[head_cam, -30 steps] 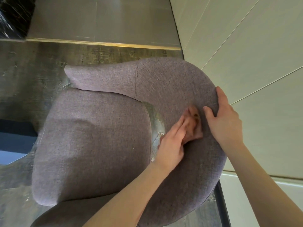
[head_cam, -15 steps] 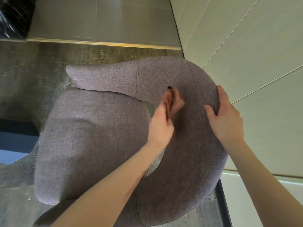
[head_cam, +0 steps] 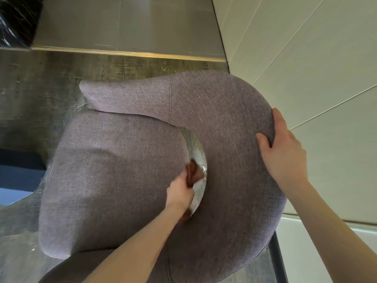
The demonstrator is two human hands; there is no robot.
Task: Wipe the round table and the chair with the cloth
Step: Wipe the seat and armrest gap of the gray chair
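Your left hand (head_cam: 179, 193) has dropped off the backrest (head_cam: 230, 123) in the last half second; it was up near the 12 o'clock crest of the curve, now it's down at the gap between seat cushion (head_cam: 114, 176) and backrest, about 6 o'clock of centre. Left grip is clenched on the brown cloth (head_cam: 193, 172), bunched, with a tail poking out under the wrist. Motion blur on hand and cloth, so you look mid-stroke.

Cloth sits right at the seat's rear edge, touching or just over the shiny plastic-looking strip (head_cam: 199, 152) in that gap; can't tell which.

Your right hand (head_cam: 283, 148) hasn't moved: grasping the backrest's outer rim at 3 o'clock, thumb on top, fingers wrapped over the edge, steadying the chair.

Read: backrest inner face probably done, you're switching to the crevice and the seat. Seat cushion and the arm tip (head_cam: 91, 92) at 10 o'clock look like what's left on the chair. Round surface isn't in view, so no call on that half.

Watch the cloth snagging on that strip
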